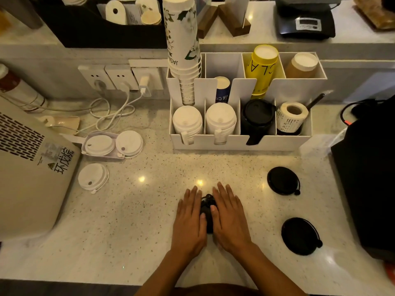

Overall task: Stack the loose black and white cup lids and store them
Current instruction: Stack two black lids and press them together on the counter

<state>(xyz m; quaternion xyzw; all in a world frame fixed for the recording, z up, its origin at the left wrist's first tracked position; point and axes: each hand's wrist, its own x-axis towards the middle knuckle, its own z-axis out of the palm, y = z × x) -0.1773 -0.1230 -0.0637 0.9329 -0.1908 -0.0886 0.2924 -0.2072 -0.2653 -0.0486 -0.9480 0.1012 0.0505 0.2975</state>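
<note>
Both hands' grip released, flat, flanking black object [207, 212]; white organizer [239, 142] behind.

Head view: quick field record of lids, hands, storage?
loose black lids: two flat on the counter, far lid, near lid
loose white lids: front lid, tray lid, right lid
left hand: flat, fingers straight
right hand: flat, fingers straight
between hands: small black object, unclear
storage: white organizer, black lid stack
</note>
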